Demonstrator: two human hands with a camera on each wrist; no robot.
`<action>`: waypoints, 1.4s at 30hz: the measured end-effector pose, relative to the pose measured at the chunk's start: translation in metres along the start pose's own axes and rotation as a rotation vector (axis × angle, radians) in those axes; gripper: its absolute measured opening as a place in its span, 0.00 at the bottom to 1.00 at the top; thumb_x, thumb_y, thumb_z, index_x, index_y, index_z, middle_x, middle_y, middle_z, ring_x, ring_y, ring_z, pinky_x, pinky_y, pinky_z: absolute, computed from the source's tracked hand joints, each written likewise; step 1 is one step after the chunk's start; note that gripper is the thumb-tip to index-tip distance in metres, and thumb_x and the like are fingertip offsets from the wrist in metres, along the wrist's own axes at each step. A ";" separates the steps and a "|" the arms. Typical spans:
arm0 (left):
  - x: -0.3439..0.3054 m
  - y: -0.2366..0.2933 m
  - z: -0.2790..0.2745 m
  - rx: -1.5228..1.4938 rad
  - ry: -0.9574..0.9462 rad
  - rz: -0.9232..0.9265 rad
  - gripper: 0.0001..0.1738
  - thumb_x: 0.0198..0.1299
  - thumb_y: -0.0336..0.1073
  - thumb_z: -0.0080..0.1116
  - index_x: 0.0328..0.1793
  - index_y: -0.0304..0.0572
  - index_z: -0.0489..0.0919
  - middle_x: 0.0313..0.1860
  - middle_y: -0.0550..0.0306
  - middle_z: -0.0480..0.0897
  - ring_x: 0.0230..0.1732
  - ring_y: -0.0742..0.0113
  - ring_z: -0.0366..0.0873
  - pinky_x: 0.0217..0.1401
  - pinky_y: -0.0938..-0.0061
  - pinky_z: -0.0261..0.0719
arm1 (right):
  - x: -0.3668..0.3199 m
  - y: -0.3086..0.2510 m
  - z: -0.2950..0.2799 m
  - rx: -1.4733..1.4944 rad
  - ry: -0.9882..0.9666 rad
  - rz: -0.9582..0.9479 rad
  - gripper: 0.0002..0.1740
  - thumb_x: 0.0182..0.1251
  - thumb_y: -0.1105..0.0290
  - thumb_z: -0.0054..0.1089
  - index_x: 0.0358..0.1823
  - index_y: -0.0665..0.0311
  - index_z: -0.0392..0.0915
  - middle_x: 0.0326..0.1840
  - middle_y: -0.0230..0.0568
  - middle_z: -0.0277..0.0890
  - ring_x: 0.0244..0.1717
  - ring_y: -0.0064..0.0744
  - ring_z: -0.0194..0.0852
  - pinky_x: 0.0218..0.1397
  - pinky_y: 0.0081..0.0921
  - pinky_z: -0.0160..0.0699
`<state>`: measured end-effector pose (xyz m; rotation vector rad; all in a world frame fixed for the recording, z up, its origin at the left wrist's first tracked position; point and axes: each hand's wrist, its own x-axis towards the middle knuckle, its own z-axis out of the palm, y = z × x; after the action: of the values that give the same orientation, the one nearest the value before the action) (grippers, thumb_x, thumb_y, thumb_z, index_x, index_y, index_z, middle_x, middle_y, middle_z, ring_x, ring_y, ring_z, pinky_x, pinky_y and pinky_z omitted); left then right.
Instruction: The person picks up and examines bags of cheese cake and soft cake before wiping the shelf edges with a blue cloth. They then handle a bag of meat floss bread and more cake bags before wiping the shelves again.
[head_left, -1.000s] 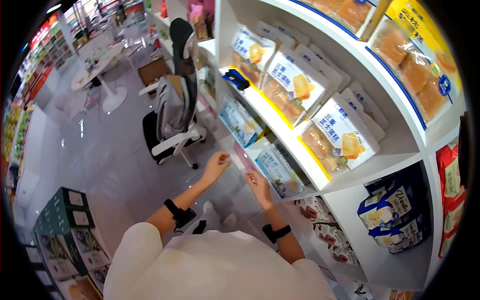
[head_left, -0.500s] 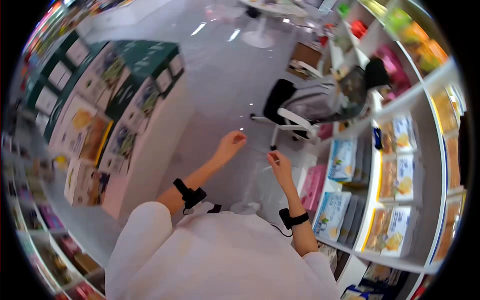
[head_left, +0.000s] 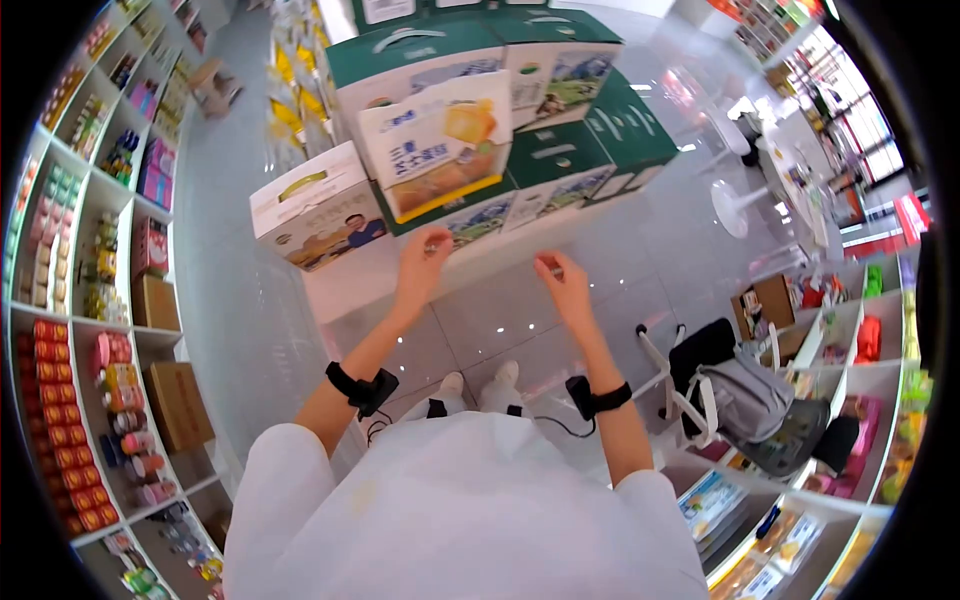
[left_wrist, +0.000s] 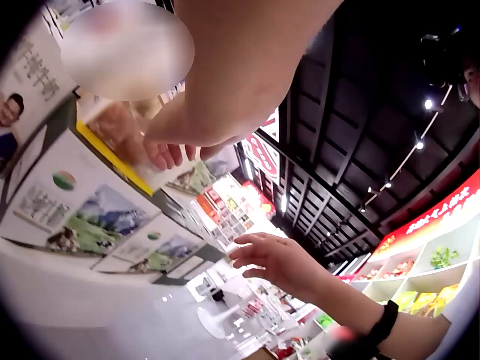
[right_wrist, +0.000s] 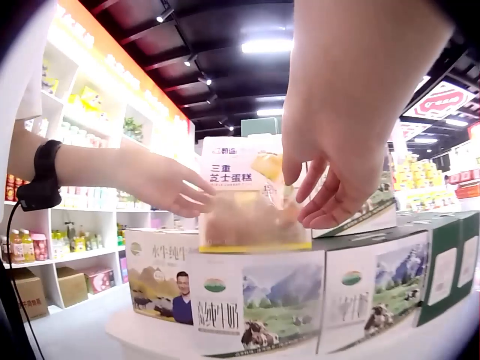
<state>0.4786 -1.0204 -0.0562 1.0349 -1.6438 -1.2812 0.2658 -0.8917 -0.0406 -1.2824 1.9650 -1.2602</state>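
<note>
A white and yellow cake bag (head_left: 440,140) leans upright against green-topped milk cartons (head_left: 420,55). My left hand (head_left: 424,262) hovers just in front of its lower edge, fingers loosely bent and holding nothing. To the right, my right hand (head_left: 563,280) hangs in the air before the carton stack, also with nothing in it. Seen from the right wrist, the bag (right_wrist: 240,191) stands on the front row of cartons, and both hands overlap its sides. The left wrist view shows the right hand (left_wrist: 281,262) with its fingers extended.
A white milk box (head_left: 318,205) stands left of the bag, on the edge of the white display stand (head_left: 350,290). Stocked shelves (head_left: 130,190) line the left side. An office chair (head_left: 740,390) with a grey backpack and more shelving stand on the right.
The view has swung left from the cake shelf and chair to the carton stand. The chair has shifted to the lower right. Both hands stay raised and hold nothing throughout.
</note>
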 end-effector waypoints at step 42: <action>0.005 0.089 0.091 -0.297 -0.873 0.193 0.05 0.61 0.27 0.59 0.34 0.32 0.76 0.30 0.60 0.74 0.33 0.74 0.68 0.40 0.80 0.66 | -0.168 -0.077 -0.078 0.114 1.332 0.269 0.08 0.58 0.70 0.65 0.33 0.69 0.79 0.31 0.31 0.78 0.35 0.17 0.72 0.41 0.18 0.69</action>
<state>0.3808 -0.9814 0.0160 0.0971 -2.0004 -1.9103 0.3165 -0.7193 0.0486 0.0768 2.6135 -2.3188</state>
